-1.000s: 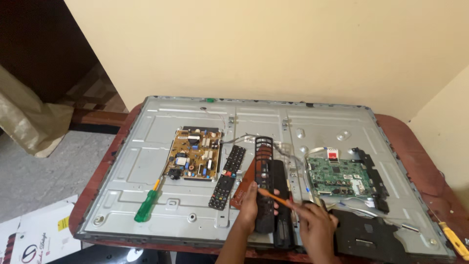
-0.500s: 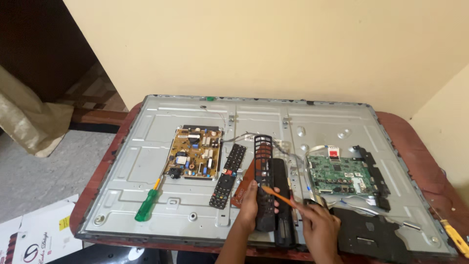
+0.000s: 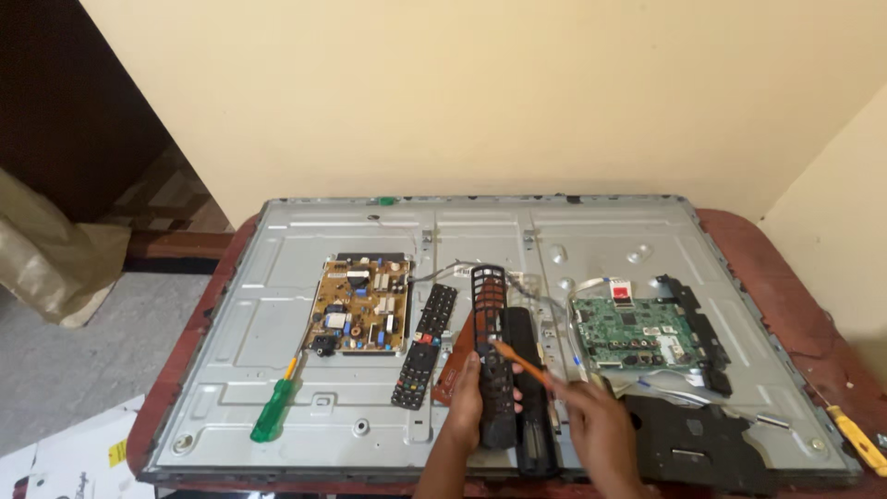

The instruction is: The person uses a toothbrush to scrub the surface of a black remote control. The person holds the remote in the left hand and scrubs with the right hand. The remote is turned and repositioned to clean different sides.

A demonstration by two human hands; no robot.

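Observation:
My left hand (image 3: 465, 395) grips the lower part of a black remote-control front cover (image 3: 490, 323), a long frame with button holes, held over the grey metal back of a flat television panel (image 3: 277, 305). My right hand (image 3: 596, 425) holds a thin orange-handled tool (image 3: 522, 362), its tip touching the cover near the middle. A black remote back shell (image 3: 530, 388) lies just right of the cover. A black rubber keypad (image 3: 425, 346) and a brown circuit strip (image 3: 453, 365) lie to the left of my left hand.
A yellow-brown power board (image 3: 360, 305) and a green main board (image 3: 633, 333) are fixed to the panel. A green-handled screwdriver (image 3: 274, 408) lies at the lower left, a yellow-handled one (image 3: 855, 436) on the red-brown table (image 3: 785, 277) at the right. A black plastic cover (image 3: 693, 439) lies lower right.
None of the objects has shifted. My hands stay on the remote cover and the orange tool, with only a slight movement of the tool tip.

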